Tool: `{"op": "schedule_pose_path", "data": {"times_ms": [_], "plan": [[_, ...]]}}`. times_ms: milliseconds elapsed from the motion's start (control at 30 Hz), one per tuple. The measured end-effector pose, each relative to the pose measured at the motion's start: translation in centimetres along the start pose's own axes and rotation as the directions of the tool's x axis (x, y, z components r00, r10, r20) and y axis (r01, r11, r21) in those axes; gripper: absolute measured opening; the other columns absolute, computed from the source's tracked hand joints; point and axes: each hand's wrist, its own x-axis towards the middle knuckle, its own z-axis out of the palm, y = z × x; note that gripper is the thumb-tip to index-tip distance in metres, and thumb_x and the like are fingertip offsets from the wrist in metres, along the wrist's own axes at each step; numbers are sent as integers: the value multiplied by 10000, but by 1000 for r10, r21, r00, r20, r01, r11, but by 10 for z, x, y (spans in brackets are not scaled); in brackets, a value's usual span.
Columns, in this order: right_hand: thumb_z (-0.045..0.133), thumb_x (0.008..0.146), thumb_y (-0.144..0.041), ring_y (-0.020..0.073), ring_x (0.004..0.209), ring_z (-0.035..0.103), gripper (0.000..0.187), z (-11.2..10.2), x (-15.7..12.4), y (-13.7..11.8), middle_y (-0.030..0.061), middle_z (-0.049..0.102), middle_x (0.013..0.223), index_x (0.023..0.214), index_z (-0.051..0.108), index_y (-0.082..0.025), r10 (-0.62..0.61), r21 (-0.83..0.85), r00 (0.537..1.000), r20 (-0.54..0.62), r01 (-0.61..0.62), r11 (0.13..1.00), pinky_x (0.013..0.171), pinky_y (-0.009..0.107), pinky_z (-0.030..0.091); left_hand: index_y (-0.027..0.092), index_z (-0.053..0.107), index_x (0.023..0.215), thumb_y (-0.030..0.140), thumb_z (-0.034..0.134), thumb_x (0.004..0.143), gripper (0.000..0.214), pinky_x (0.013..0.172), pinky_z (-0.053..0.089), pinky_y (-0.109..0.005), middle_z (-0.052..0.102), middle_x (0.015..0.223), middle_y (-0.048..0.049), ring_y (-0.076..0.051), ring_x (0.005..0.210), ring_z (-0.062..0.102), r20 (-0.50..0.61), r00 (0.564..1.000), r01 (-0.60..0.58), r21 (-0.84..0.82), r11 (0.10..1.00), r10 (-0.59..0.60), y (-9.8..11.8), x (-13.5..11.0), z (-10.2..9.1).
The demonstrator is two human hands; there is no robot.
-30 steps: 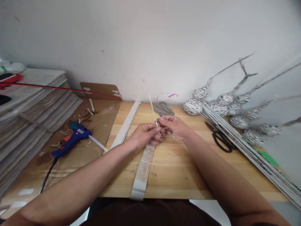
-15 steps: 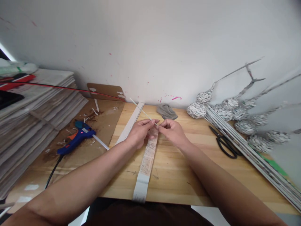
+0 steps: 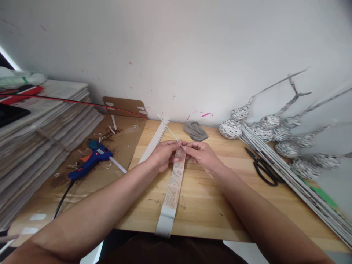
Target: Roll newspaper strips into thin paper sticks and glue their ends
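A long newspaper strip [image 3: 173, 187] runs from the table's front edge up to my fingers, its near end hanging slightly over the edge. At its far end the paper is rolled around a thin white stick [image 3: 167, 127], which points up and to the left. My left hand [image 3: 167, 154] is closed, thumb and fingers pinching the stick where it meets the paper. Close beside it, my right hand [image 3: 199, 152] pinches the rolled end of the strip. The fingers partly hide the roll.
Left are a blue glue gun [image 3: 92, 161] on stained cardboard [image 3: 110, 176] and a stack of newspapers [image 3: 49, 135]. Another paper strip [image 3: 152, 142] lies beyond my left hand. A grey cloth [image 3: 195, 131], black scissors [image 3: 264, 168], paper tubes [image 3: 286, 174] and woven paper balls [image 3: 231, 129] lie right.
The thin stick's far tip has shifted slightly right and its angle is a little steeper. Both hands stay pinched at the rolled paper.
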Motion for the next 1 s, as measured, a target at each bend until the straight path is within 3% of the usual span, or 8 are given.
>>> {"op": "schedule_pose_path", "data": {"times_ms": [200,367,467,567,667,800,900,1000], "plan": [[781,646,-403,101,547,528,285,0,0,2,24,656,683,715,642,-165,36,-17,998,-43,-36,999,410,200,277,106,717,884,272,667,803,192,355,337,-133,672,745,-68,-84,557,590,15,999,-35,-62,997,36,-1,3,-4],[747,692,-428,101,596,530,302,2,-1,-1,24,667,771,879,704,-194,45,71,999,19,-47,996,448,202,316,132,719,935,279,657,815,200,359,342,-129,674,790,-61,-74,564,580,60,998,-28,-62,998,32,-1,2,-4],[730,703,-446,94,567,502,287,3,-1,1,23,657,744,809,697,-182,31,88,1000,-1,-31,996,453,211,297,136,720,950,294,673,803,220,354,324,-125,670,792,-58,-70,564,567,72,997,-27,-47,999,30,-2,1,-3],[708,723,-434,106,587,512,264,4,0,4,22,656,734,713,660,-175,-121,-96,991,-49,116,989,500,233,342,115,723,906,268,672,800,193,339,282,-126,655,748,-54,-61,537,536,61,998,-18,-72,997,22,-2,2,-3],[667,768,-410,121,626,539,230,6,0,7,11,648,721,735,650,-183,-274,-275,960,-53,250,928,572,253,400,97,722,886,238,648,814,176,334,257,-126,644,735,-57,-52,522,513,69,998,6,-104,995,1,0,4,-5],[687,744,-422,117,611,552,257,8,0,5,20,662,762,815,665,-177,-187,-138,981,-47,179,974,541,243,411,117,723,951,297,666,805,238,332,238,-135,647,761,-57,-57,526,508,75,997,-20,-59,998,24,1,2,-4],[703,710,-453,103,526,509,299,10,0,3,11,631,683,743,636,-164,-90,-13,991,-102,89,996,457,226,356,144,720,1010,337,684,786,298,332,229,-139,662,802,-67,-82,589,549,31,997,-75,-1,997,75,-2,0,-2],[672,746,-441,113,558,525,290,11,-1,4,8,619,669,693,601,-165,-171,-48,980,-97,167,985,491,231,381,143,720,1019,339,676,788,306,337,228,-145,651,768,-59,-79,571,536,9,996,-90,-7,996,90,-5,0,-1]]}}
